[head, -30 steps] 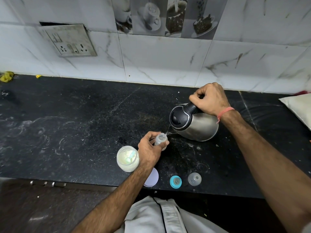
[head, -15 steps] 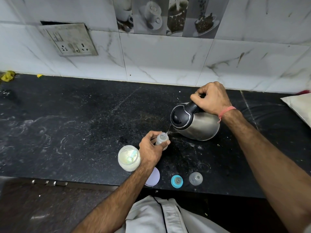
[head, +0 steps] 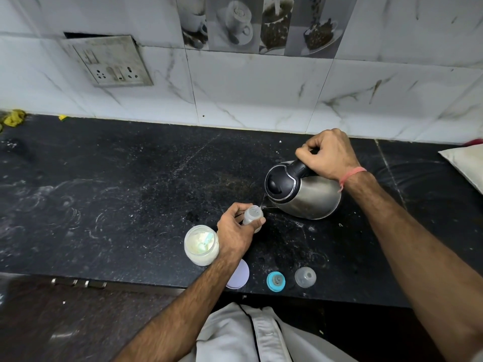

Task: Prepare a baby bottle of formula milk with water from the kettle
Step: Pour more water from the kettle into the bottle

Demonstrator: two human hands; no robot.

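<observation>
On the black counter (head: 109,194) my left hand (head: 235,232) grips a small clear baby bottle (head: 252,214), held upright with its mouth open. My right hand (head: 328,155) is closed around the black handle of a steel kettle (head: 305,194), which is tilted to the left so its spout sits just above the bottle's mouth. A thin stream of water runs from spout to bottle. Left of my left hand stands an open jar of pale formula powder (head: 201,244) with a blue scoop inside.
Near the counter's front edge lie a pale purple lid (head: 240,274), a blue bottle ring with teat (head: 276,281) and a clear cap (head: 305,277). A socket plate (head: 112,62) hangs on the tiled wall. A white bag (head: 465,160) lies at the right edge.
Almost nothing has moved: the kettle stays tilted over the bottle and the water keeps running. Both hands keep their grip.
</observation>
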